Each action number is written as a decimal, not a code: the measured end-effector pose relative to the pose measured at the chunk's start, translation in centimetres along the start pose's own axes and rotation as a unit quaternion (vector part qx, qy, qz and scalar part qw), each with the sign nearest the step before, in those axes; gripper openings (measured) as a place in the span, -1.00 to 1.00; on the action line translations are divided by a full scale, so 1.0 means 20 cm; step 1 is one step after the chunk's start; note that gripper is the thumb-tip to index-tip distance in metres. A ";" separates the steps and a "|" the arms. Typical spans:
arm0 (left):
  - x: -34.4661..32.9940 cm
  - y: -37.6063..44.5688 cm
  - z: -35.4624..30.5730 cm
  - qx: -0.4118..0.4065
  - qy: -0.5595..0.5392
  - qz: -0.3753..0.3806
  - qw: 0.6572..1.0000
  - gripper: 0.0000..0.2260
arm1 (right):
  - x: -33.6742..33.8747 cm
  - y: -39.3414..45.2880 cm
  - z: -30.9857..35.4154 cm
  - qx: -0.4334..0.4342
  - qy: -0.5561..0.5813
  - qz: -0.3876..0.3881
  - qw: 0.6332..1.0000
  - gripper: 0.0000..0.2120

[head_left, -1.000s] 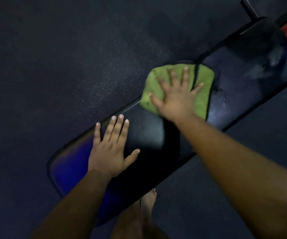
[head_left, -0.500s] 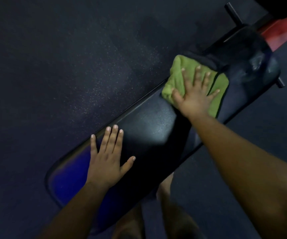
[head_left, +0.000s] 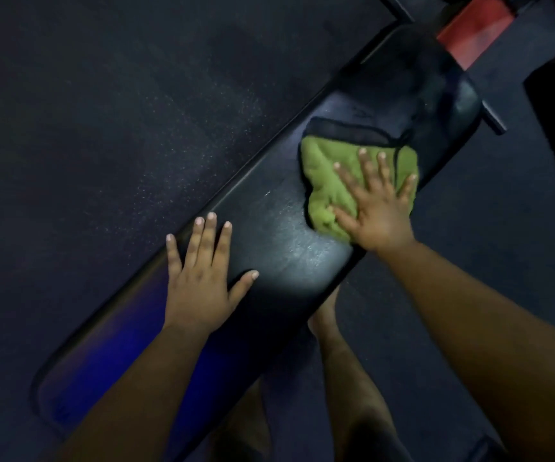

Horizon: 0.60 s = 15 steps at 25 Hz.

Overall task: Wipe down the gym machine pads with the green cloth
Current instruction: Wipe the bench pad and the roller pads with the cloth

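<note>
1 green cloth [head_left: 327, 176], 1 bench pad [head_left: 279, 235], 2 hands: left hand [head_left: 199, 281], right hand [head_left: 377, 211]

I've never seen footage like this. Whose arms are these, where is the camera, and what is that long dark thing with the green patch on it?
No machine is at work here: these are a person's two bare arms, filmed by a camera worn on their head, looking down. The long dark shape is a padded gym bench running diagonally over a dark speckled floor. The green patch is a green cloth, lying bunched on the pad. The right hand presses flat on it with fingers spread, wiping. The left hand rests flat on the bare pad, holding nothing. A red part of the frame shows at the far end.
</note>
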<state>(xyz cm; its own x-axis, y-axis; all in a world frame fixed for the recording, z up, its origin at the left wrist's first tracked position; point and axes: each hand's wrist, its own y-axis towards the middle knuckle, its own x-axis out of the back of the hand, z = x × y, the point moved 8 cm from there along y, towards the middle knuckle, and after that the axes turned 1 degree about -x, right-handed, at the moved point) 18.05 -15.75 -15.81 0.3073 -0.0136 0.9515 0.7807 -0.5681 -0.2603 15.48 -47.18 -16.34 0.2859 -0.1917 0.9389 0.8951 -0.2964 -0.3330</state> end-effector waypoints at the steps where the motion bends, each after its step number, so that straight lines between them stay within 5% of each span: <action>1: 0.00 0.04 -0.03 0.003 -0.003 -0.003 1.000 -0.22 | 0.04 0.05 -0.10 -0.054 0.029 -0.016 0.998 -0.32; 4: -0.01 0.11 -0.08 0.009 -0.003 -0.002 1.000 -0.22 | 0.02 -0.03 -0.04 -0.163 0.103 -0.051 0.980 -0.34; 9: 0.00 0.13 -0.11 0.015 -0.001 0.001 1.000 -0.21 | -0.19 -0.49 0.20 -0.171 0.204 0.010 0.964 -0.33; 12: 0.02 0.20 -0.14 -0.004 0.008 0.004 1.000 -0.21 | -0.13 -0.27 -0.08 -0.215 0.189 0.000 0.958 -0.29; 15: 0.07 0.36 -0.26 -0.033 0.008 -0.004 0.999 -0.21 | 0.00 0.10 -0.56 -0.324 0.236 -0.050 0.915 -0.26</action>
<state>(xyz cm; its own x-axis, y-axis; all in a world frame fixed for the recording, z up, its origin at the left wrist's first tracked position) 21.33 -24.18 -15.59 0.2917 -0.0215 0.9563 0.7452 -0.6216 -0.2413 13.41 -58.25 -17.98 -0.1030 -0.4698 0.8767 0.4750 -0.7976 -0.3716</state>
